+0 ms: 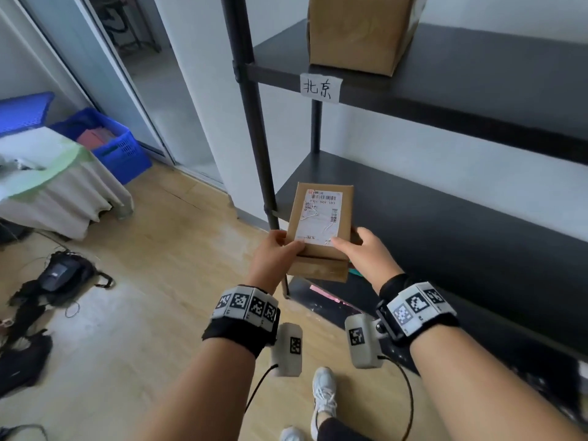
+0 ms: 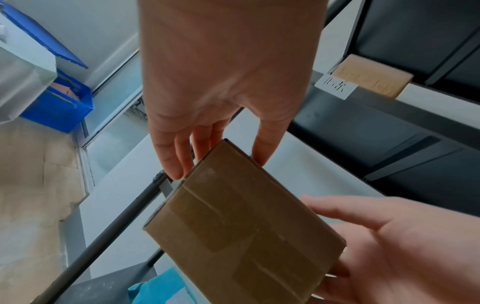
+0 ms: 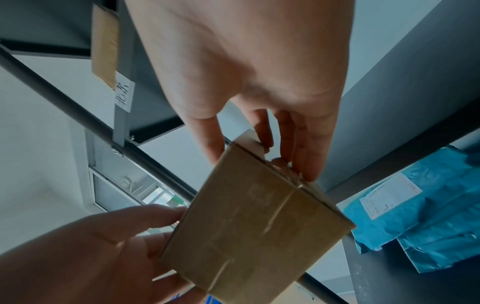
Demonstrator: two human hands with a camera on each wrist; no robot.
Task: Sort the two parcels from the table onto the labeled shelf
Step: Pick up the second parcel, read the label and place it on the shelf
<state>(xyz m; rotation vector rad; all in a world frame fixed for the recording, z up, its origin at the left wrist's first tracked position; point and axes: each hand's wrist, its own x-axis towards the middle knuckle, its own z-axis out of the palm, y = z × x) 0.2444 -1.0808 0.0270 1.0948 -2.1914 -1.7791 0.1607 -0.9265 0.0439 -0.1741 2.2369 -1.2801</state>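
A small brown cardboard parcel (image 1: pixel 321 218) with a white shipping label on top hangs over the front left corner of the middle shelf (image 1: pixel 445 224). My left hand (image 1: pixel 286 246) grips its near left edge, thumb on top. My right hand (image 1: pixel 346 241) grips its near right edge the same way. The wrist views show the parcel's taped underside (image 2: pixel 241 226) (image 3: pixel 254 226) held in the air, with fingers along both sides. A bigger cardboard box (image 1: pixel 359 30) stands on the upper shelf (image 1: pixel 477 81), above a handwritten paper label (image 1: pixel 320 88).
The rack's black post (image 1: pixel 254 122) rises just left of the parcel. Teal mailer bags (image 3: pixel 415 216) lie on the lowest shelf. Blue crates (image 1: pixel 117 144) and a cloth-covered table (image 1: pixel 54 179) stand at the left. Black bags and cables (image 1: pixel 60 278) lie on the wooden floor.
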